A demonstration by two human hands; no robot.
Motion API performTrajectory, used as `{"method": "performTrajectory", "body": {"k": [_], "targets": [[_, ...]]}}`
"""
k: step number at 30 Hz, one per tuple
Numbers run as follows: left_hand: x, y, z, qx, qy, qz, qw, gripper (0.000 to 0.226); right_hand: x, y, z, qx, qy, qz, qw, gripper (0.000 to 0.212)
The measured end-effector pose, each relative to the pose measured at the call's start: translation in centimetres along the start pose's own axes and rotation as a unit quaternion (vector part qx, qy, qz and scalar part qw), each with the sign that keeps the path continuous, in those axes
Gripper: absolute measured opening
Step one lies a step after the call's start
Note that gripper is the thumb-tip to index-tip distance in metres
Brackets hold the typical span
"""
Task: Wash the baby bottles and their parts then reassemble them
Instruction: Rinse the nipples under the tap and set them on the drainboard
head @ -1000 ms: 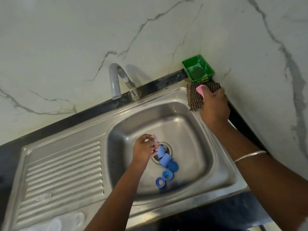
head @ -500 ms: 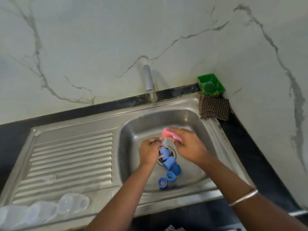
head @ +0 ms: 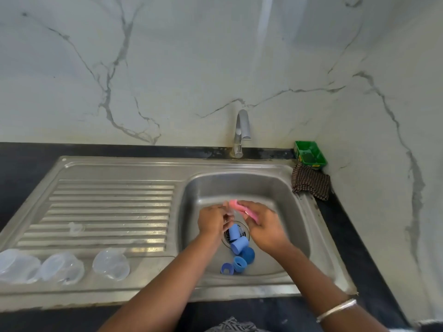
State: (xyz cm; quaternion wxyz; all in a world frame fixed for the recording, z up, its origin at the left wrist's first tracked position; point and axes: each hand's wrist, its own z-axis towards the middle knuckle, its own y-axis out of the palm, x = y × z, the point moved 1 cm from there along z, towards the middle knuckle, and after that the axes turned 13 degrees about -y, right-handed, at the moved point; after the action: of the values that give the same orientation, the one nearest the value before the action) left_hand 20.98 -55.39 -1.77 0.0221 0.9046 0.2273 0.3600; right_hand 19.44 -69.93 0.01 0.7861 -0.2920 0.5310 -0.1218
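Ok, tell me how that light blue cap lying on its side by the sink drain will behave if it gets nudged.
The light blue cap looks like thin moulded plastic, so it is probably light and stiff. Lying on its side on the sink floor, it would likely roll, curving since it tapers. It leans by the drain and other blue parts, which may stop it.

Caps [head: 239,245] in sink [head: 297,236], right of drainboard [head: 107,207]

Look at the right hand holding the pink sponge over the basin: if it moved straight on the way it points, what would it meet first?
The right hand points left, so its pink sponge would probably first meet the small clear part pinched by the left hand; depth is unclear.
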Motion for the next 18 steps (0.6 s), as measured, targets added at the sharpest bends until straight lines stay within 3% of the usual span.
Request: {"method": "performTrajectory", "body": {"k": [5, 7, 10, 18], "targets": [[0.1, -1.1, 0.2, 0.035, -0.030, -0.006, 0.999, 0.009, -1.8, -1.0, 0.1, 0.047, -0.048, -0.109, 0.992, 0.051], [0.0, -0.9, -0.2, 0.021, -0.057, -0.017, 0.998, 0.004, -2.9, -0.7, 0.3, -0.002, -0.084, -0.187, 0.979, 0.053], [0.2, -0.6, -0.7, -0.015, -0.096, -0.057, 0.994, 0.017, -3.2, 0.5, 0.1, -0.068, -0.108, -0.274, 0.953, 0.052], [0.4, -0.5, -1.7, -0.067, -0.181, -0.080, 0.978, 0.027, -0.7, -0.5, -1.8, -0.066, -0.187, -0.328, 0.924, 0.059]]}}
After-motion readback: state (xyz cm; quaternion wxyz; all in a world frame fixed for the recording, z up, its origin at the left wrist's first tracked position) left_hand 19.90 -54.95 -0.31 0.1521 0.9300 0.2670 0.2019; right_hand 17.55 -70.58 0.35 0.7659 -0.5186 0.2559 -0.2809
